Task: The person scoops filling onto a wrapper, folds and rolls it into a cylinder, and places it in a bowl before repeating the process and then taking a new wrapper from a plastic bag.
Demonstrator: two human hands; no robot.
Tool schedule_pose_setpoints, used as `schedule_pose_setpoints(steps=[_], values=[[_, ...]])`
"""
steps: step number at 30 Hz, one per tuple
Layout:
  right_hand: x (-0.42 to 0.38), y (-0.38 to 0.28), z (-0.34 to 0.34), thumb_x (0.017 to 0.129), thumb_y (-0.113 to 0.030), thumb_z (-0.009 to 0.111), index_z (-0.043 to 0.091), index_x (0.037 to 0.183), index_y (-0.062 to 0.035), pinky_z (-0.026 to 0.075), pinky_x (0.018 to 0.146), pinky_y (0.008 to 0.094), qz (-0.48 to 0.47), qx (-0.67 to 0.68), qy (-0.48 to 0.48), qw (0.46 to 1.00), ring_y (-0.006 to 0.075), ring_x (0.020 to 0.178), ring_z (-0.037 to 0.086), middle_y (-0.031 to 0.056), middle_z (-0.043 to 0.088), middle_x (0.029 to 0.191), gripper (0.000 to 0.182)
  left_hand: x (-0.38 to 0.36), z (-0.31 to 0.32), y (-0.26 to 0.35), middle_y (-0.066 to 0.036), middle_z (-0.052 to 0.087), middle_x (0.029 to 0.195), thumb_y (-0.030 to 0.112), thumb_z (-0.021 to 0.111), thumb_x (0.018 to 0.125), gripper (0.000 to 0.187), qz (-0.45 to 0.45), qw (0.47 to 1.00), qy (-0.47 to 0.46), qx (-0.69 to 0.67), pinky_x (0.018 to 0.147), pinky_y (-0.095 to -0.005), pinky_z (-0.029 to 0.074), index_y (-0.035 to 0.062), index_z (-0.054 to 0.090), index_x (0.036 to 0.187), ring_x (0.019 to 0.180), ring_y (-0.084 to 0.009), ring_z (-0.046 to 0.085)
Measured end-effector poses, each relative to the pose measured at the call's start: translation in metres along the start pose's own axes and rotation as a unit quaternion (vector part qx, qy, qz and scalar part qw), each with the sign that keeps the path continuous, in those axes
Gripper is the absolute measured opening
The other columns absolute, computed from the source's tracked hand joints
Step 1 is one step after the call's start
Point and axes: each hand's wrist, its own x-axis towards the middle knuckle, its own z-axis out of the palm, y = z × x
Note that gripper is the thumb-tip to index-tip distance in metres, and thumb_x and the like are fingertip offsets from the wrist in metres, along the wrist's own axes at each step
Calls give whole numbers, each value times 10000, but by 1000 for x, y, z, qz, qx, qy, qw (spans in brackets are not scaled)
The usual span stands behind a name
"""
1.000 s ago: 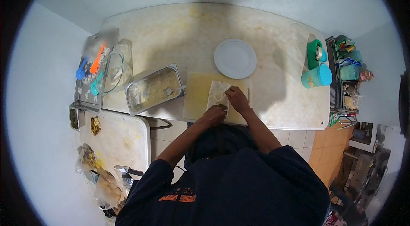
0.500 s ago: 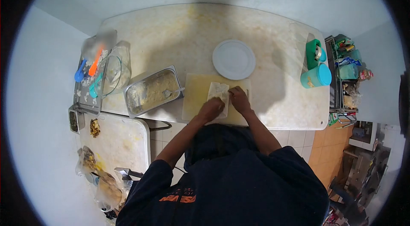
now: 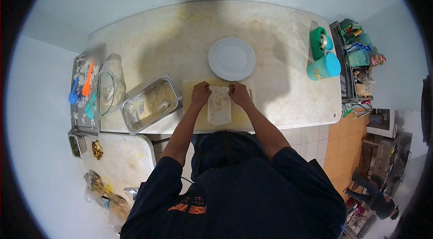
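A pale, flat sheet (image 3: pixel 219 111) with a light filling on it lies on the yellowish cutting board (image 3: pixel 196 117). My left hand (image 3: pixel 201 93) is closed at the sheet's far left corner, its fingertips pinching the edge. At the far right corner my right hand (image 3: pixel 238 92) pinches the other edge in the same way. Just beyond the board sits a white round plate (image 3: pixel 232 59). To the left stands a metal pan (image 3: pixel 151 105) of pale mixture, with a spoon's handle resting at its right side.
At the far left are a metal tray (image 3: pixel 85 124), a glass bowl (image 3: pixel 103 94), an orange spatula (image 3: pixel 88 78) and a blue spoon (image 3: pixel 74 92). A turquoise container (image 3: pixel 324 67) stands right, near a wire rack (image 3: pixel 345 65). Another person (image 3: pixel 376 196) is at lower right.
My left hand has moved from the sheet's near middle to its far left corner. My right hand has shifted slightly and still holds the far right corner. The view has shifted, and more of the other person shows.
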Motion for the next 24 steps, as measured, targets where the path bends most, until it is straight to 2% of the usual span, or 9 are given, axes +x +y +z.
schedule_pose_setpoints(steps=[1,5,11,14,17,20,22,24], values=[[1,-1,-2,745,-76,728,676,998,-9,543,728,354,5,4,-15,1000,235,769,676,125,694,846,268,0,0,1,-160,696,874,113,753,725,283,-28,999,-1,-27,820,-407,531,12,685,980,866,-298,676],[2,-9,-14,757,-90,724,686,983,-20,543,730,342,-10,-26,-54,998,222,774,683,117,704,835,239,3,0,0,-152,706,881,103,739,724,264,-10,1000,-8,-3,789,-383,545,21,702,972,829,-274,690],[-3,-10,-22,794,-77,695,690,973,-15,544,746,337,-5,66,-50,997,226,786,689,139,713,870,189,4,-7,-3,-143,705,872,102,736,718,167,20,999,-43,-27,767,-365,549,40,734,873,783,-260,685],[-6,-5,-22,814,-42,662,694,968,-23,542,749,345,-64,90,-35,993,243,792,684,138,704,878,158,1,-13,-1,-145,698,856,94,732,720,141,36,998,-40,-31,754,-366,547,40,736,851,771,-264,680],[-10,-18,-31,819,-14,643,698,964,-36,534,769,360,-55,24,-66,996,269,823,670,126,683,906,157,-3,-19,0,-145,685,834,66,720,719,145,67,997,-39,-16,747,-374,545,33,731,860,776,-276,673],[-14,-14,-29,814,-14,643,704,955,-53,525,795,383,-101,-25,-49,993,291,862,654,119,658,927,158,-5,-20,-3,-146,665,843,38,701,718,141,107,993,-44,2,764,-383,538,25,725,856,819,-292,662],[-18,-14,-29,819,-47,633,688,929,-41,513,834,407,-84,-13,-61,995,302,916,634,134,633,941,123,-5,-18,-8,-153,633,851,50,679,715,109,151,988,-35,8,765,-391,525,22,721,813,831,-311,645],[-19,-12,-30,824,-76,633,683,912,-35,509,857,419,-89,-16,-68,994,309,937,623,141,620,956,109,-9,-20,-3,-158,630,874,53,667,731,98,147,988,-43,21,784,-398,521,20,720,807,856,-320,639]])
